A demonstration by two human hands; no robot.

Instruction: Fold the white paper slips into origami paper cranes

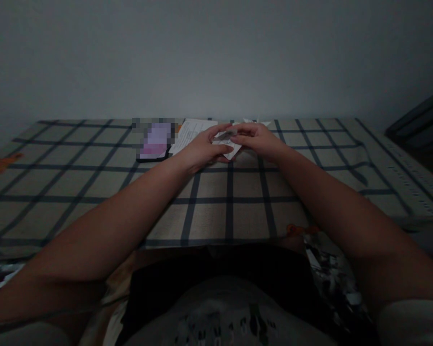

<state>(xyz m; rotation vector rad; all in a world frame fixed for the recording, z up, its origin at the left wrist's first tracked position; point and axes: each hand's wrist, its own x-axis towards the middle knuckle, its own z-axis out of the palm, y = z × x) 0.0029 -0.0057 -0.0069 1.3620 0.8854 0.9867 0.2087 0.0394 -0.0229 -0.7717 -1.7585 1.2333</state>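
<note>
Both hands meet above the far middle of the table, around a small folded piece of white paper [231, 152]. My left hand [205, 146] is closed on its left side, with the thumb lying across the front. From the right, my right hand [257, 139] pinches the upper part of the same paper. The fingers hide some of its folds. A printed white sheet [190, 135] lies flat just left of my left hand. Behind my right hand, another piece of white paper with pointed corners [257, 121] pokes out, mostly hidden.
A phone [155, 139] with a lit purple screen lies left of the printed sheet. Checked cloth [209, 206] covers the table, which meets a plain wall [216, 57]. An orange patch [2, 164] shows at the far left. A dark chair-like object [422, 125] stands at right.
</note>
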